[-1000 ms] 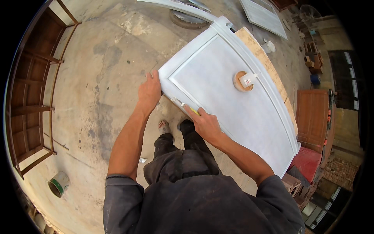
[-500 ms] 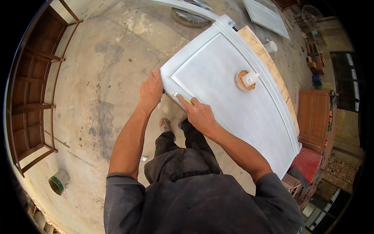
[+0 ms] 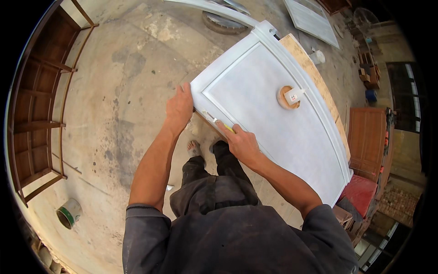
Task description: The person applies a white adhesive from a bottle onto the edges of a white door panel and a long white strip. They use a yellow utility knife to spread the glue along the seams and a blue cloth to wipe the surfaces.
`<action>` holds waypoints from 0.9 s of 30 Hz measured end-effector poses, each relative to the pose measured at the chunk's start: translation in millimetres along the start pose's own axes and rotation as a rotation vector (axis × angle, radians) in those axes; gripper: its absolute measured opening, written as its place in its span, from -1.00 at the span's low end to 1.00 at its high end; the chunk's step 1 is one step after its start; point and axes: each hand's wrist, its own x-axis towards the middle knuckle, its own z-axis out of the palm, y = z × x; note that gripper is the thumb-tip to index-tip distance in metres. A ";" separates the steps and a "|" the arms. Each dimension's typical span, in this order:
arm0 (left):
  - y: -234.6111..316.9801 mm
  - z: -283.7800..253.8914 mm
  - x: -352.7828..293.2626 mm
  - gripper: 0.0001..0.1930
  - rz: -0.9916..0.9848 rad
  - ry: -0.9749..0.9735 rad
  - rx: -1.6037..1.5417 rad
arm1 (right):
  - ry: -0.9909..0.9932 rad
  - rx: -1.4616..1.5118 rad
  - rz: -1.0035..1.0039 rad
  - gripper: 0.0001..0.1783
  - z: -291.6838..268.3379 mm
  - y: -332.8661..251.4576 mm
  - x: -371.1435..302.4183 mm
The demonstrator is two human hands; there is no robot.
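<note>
Left hand (image 3: pixel 179 107): fingers curled at a corner of the white framed panel (image 3: pixel 262 89), which extends rightward from them. Right hand (image 3: pixel 243 144): fingers closed round a slim yellow-handled tool (image 3: pixel 214 119).

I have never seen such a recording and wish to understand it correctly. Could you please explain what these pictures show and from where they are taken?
There is no machine here: a person works with two bare hands. Every picture comes from one wide fisheye camera worn on the head, looking down, so straight edges look bent near the rim. The left hand is at the left corner of a large whitish panel; how firmly it grips is unclear. The right hand holds a slim tool with a yellow part, its tip near the panel's edge. On the panel sits a round tan tub, with a small white bottle lying across or in it.
</note>
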 end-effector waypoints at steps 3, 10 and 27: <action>1.2 -2.5 1.4 -0.35 -0.021 -0.044 -0.099 | 0.051 -0.020 -0.020 -0.30 8.5 -5.0 28.0; -1.8 -0.6 2.5 -0.36 -0.030 -0.020 -0.069 | -0.018 0.007 0.006 -0.28 0.2 -3.6 12.4; 1.5 -8.4 3.4 -0.31 -0.034 -0.112 -0.005 | -0.008 -0.037 0.001 -0.31 3.4 -10.0 47.0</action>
